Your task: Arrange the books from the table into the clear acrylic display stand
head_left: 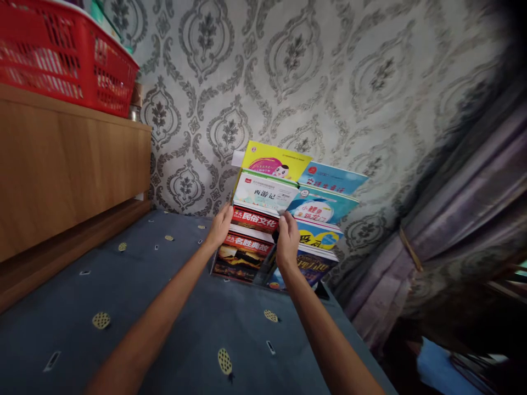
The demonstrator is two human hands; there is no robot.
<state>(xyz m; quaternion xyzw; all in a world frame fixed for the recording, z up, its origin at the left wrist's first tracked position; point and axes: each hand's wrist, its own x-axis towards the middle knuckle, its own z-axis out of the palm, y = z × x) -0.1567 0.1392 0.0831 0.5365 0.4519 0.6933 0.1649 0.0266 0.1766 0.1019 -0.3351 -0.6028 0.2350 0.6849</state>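
Observation:
A tiered rack of children's books (284,214) stands against the patterned wall at the far end of a blue bed surface (164,323). My left hand (220,224) grips the left edge of a red-covered book (255,219) in the left column. My right hand (287,241) has its fingers curled on the same book's right edge, between the two columns. Above it sit a white book (265,192) and a yellow one (274,161). Blue and yellow books (325,206) fill the right column.
A wooden cabinet (69,170) runs along the left, with a red plastic basket (61,55) on top. Grey-purple curtains (453,219), tied back, hang at the right. The bed edge drops off at the lower right.

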